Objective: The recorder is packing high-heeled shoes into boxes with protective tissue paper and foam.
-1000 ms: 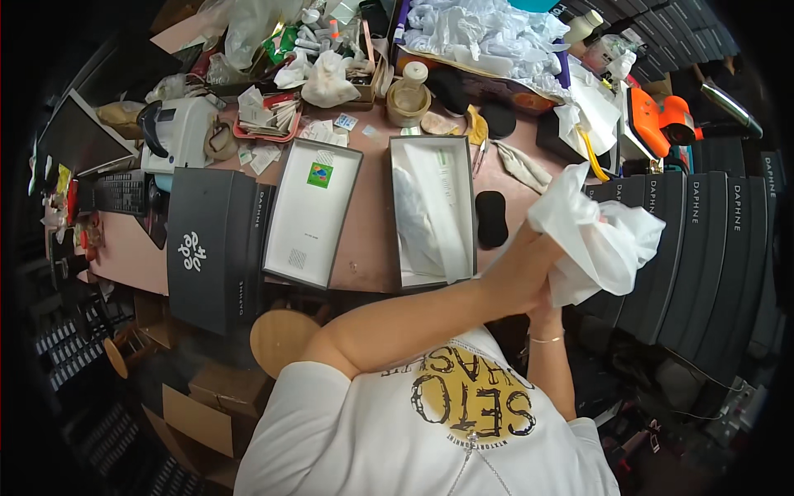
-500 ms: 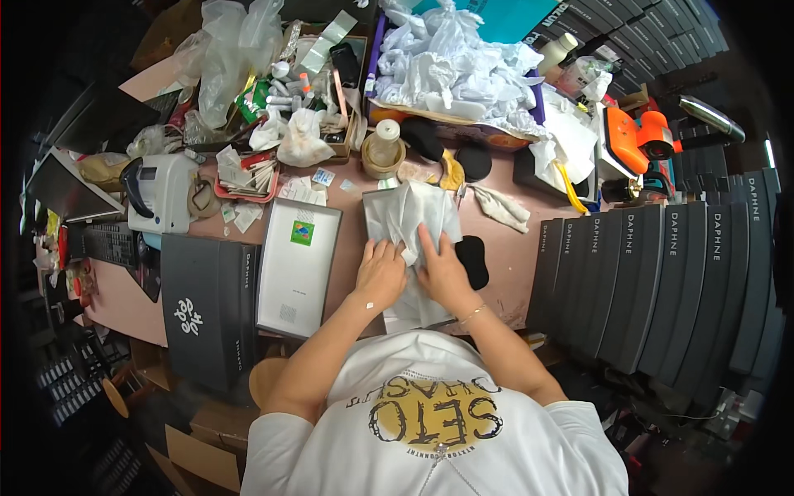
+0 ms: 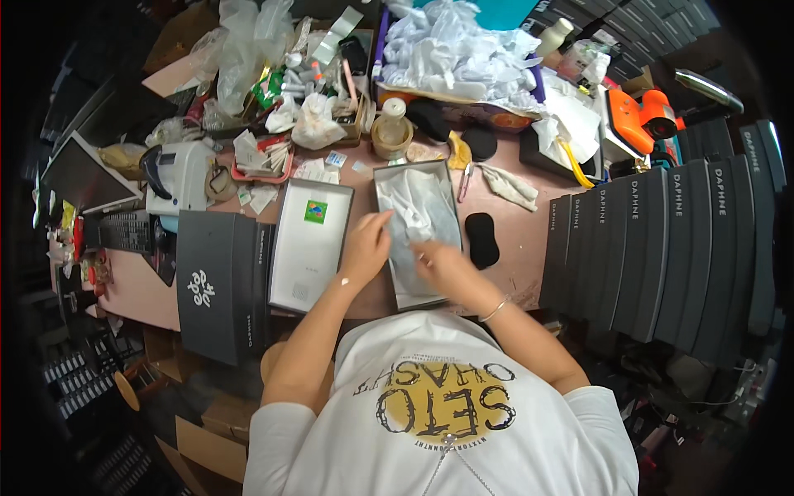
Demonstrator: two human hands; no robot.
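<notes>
A grey shoebox base [image 3: 378, 183] lies before me, lined with white tissue paper [image 3: 420, 192] that is folded over and crumpled in the middle. What lies under the paper is hidden. My left hand [image 3: 369, 245] is at the box's left edge, its fingers loosely bent and holding nothing that I can see. Over the paper is my right hand [image 3: 442, 269], smeared by motion, with its fingertips near the crumpled fold. The box lid [image 3: 306, 252], white inside with a green sticker, lies inner side up to the left. A black insole-shaped pad [image 3: 482, 240] sits right of the box.
Several dark shoeboxes [image 3: 637, 248] stand in a row on the right, and another dark box [image 3: 219, 289] is at the left. Behind are a bin of crumpled white paper [image 3: 463, 58], a jar [image 3: 392, 132], a cloth [image 3: 509, 186] and an orange tape dispenser [image 3: 633, 124].
Both hands have lifted from pressing the tissue paper. My left hand has drawn to the box's left edge; the right stays over the paper. More of the box rim shows. The whole view has shifted.
</notes>
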